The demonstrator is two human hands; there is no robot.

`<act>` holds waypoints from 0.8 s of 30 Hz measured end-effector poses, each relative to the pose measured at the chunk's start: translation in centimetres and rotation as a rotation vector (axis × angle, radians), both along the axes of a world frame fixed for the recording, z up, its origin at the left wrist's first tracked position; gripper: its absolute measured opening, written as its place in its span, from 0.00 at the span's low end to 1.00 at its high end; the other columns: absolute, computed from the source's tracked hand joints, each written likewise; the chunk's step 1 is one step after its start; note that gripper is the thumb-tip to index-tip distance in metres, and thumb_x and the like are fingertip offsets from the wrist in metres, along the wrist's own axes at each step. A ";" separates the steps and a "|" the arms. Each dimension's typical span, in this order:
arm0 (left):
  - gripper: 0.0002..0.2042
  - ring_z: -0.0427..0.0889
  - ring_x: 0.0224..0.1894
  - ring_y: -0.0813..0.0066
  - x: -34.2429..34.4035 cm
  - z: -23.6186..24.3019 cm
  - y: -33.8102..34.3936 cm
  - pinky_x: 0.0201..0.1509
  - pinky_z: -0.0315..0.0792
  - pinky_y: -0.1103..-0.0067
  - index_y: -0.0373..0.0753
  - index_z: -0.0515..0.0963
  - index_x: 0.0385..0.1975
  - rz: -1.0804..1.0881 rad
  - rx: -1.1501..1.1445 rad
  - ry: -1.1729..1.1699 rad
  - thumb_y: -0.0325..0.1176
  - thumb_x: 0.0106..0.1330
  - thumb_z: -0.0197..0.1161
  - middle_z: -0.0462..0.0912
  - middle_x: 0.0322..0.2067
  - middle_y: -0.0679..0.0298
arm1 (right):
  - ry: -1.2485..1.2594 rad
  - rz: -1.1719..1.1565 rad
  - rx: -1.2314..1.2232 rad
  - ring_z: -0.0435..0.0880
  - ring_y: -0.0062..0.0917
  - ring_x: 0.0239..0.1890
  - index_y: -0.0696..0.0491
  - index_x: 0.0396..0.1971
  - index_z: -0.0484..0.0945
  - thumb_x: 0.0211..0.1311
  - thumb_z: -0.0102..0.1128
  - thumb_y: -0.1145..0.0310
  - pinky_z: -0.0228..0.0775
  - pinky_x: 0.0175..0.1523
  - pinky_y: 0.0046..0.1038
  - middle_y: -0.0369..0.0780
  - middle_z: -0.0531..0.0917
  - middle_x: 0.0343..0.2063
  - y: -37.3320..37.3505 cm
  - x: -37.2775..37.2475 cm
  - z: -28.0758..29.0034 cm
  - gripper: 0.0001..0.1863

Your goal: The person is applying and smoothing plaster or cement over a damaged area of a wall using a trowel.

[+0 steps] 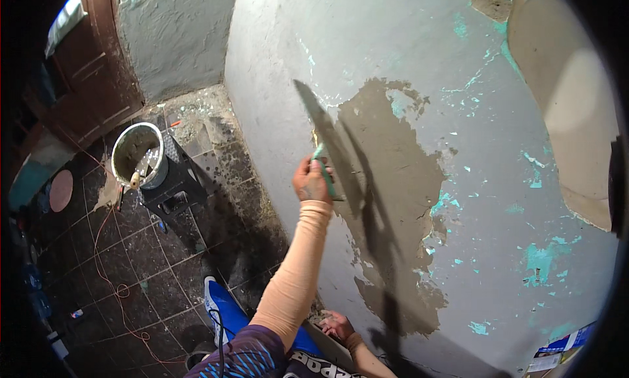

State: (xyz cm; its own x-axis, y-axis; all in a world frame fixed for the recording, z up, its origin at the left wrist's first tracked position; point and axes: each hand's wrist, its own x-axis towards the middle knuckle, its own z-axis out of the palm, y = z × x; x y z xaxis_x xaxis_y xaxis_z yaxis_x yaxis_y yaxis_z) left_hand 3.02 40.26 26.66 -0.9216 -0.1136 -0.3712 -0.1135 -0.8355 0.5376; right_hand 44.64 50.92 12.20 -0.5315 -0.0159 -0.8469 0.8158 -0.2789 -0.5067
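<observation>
In my left hand [313, 180] is a plastering spatula with a teal handle [325, 175], its fingers wrapped round it. The hand is close to the wall, at the left edge of a patch of wet grey-brown plaster [393, 161]. The blade is seen nearly edge-on, so whether it touches the wall cannot be told. Lower down, near the foot of the wall, my right hand [337, 327] has its fingers bent at the edge of a pale flat board-like thing [333, 349]. My body and arm partly hide that thing.
A white bucket [157, 175] with grey mix and a wooden-handled tool [136, 179] stands on a black step stool [175, 198]. An orange cord [98, 247] crosses the dark floor tiles. The wall has flaking turquoise paint [538, 257] and a recess [576, 116] at right.
</observation>
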 end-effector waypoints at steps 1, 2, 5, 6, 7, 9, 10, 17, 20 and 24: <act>0.07 0.74 0.22 0.79 -0.6 -1.5 -0.9 0.23 0.70 0.81 0.35 0.75 0.38 0.016 -0.064 -0.015 0.28 0.66 0.50 0.77 0.28 0.64 | -0.013 -0.012 -0.013 0.77 0.20 0.27 0.55 0.55 0.64 0.58 0.52 0.68 0.72 0.30 0.21 0.42 0.78 0.33 -0.1 -0.1 0.0 0.23; 0.07 0.74 0.21 0.79 -1.0 -2.9 -1.6 0.23 0.69 0.81 0.35 0.75 0.37 0.006 -0.069 -0.053 0.27 0.65 0.50 0.77 0.27 0.65 | -0.009 -0.016 -0.011 0.77 0.20 0.27 0.55 0.55 0.64 0.58 0.52 0.68 0.72 0.30 0.21 0.42 0.78 0.33 0.1 0.0 -0.1 0.23; 0.08 0.74 0.22 0.78 -3.3 -8.9 -2.5 0.24 0.69 0.79 0.35 0.76 0.39 -0.026 -0.167 -0.132 0.27 0.64 0.50 0.77 0.26 0.64 | -0.046 -0.002 -0.007 0.77 0.20 0.26 0.54 0.55 0.64 0.58 0.54 0.68 0.73 0.29 0.21 0.41 0.79 0.33 0.6 1.2 -1.3 0.24; 0.09 0.74 0.23 0.76 -4.0 -10.4 -2.2 0.24 0.70 0.78 0.35 0.76 0.40 -0.062 -0.215 -0.174 0.27 0.64 0.50 0.77 0.26 0.64 | -0.063 -0.024 -0.039 0.78 0.20 0.26 0.54 0.55 0.64 0.59 0.54 0.67 0.73 0.29 0.21 0.41 0.79 0.33 1.0 1.8 -1.7 0.24; 0.09 0.74 0.21 0.77 -4.7 -11.6 -1.5 0.21 0.69 0.78 0.36 0.76 0.39 -0.059 -0.263 -0.207 0.28 0.64 0.50 0.77 0.25 0.63 | -0.083 -0.046 -0.073 0.78 0.20 0.26 0.55 0.55 0.64 0.59 0.54 0.67 0.73 0.29 0.21 0.41 0.79 0.33 1.2 2.1 -2.0 0.24; 0.08 0.74 0.21 0.77 -5.7 -13.1 -0.2 0.23 0.69 0.78 0.37 0.77 0.37 -0.071 -0.383 -0.267 0.28 0.63 0.52 0.77 0.23 0.64 | -0.074 -0.020 -0.046 0.79 0.21 0.26 0.55 0.55 0.63 0.60 0.54 0.67 0.74 0.29 0.21 0.42 0.79 0.33 1.1 2.0 -2.0 0.23; 0.07 0.75 0.22 0.77 -6.0 -14.0 0.9 0.25 0.69 0.78 0.38 0.79 0.35 -0.089 -0.501 -0.325 0.29 0.61 0.54 0.77 0.21 0.64 | -0.065 0.001 -0.016 0.79 0.21 0.25 0.55 0.55 0.63 0.60 0.54 0.66 0.74 0.29 0.22 0.42 0.79 0.33 1.0 2.1 -1.8 0.23; 0.07 0.77 0.32 0.52 -5.9 -10.3 5.6 0.38 0.70 0.66 0.39 0.78 0.35 -0.091 -0.924 -0.409 0.30 0.58 0.55 0.79 0.27 0.50 | -0.101 -0.043 -0.010 0.78 0.21 0.28 0.54 0.54 0.64 0.61 0.52 0.66 0.73 0.31 0.22 0.42 0.79 0.35 1.9 2.0 -0.5 0.22; 0.08 0.77 0.32 0.53 -6.2 -6.4 4.8 0.40 0.70 0.67 0.39 0.78 0.34 -0.072 -0.903 -0.390 0.29 0.58 0.55 0.80 0.28 0.51 | -0.109 0.029 0.050 0.77 0.21 0.28 0.54 0.55 0.65 0.61 0.51 0.66 0.72 0.32 0.22 0.42 0.79 0.36 1.3 0.9 1.0 0.22; 0.09 0.79 0.30 0.56 -5.8 -1.7 5.4 0.37 0.71 0.69 0.40 0.80 0.35 0.009 -0.858 -0.310 0.29 0.57 0.56 0.81 0.28 0.52 | -0.097 -0.038 0.045 0.77 0.21 0.28 0.54 0.54 0.65 0.60 0.51 0.67 0.72 0.33 0.21 0.42 0.79 0.36 0.7 0.8 1.4 0.22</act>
State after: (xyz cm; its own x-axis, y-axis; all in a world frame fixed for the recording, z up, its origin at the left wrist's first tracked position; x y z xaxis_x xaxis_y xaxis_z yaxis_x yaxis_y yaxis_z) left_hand -2.77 45.61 24.98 -0.7922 -0.4718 -0.3871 -0.3524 -0.1641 0.9213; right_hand 45.44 51.57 13.64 -0.4464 0.0423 -0.8938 0.8508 -0.2895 -0.4386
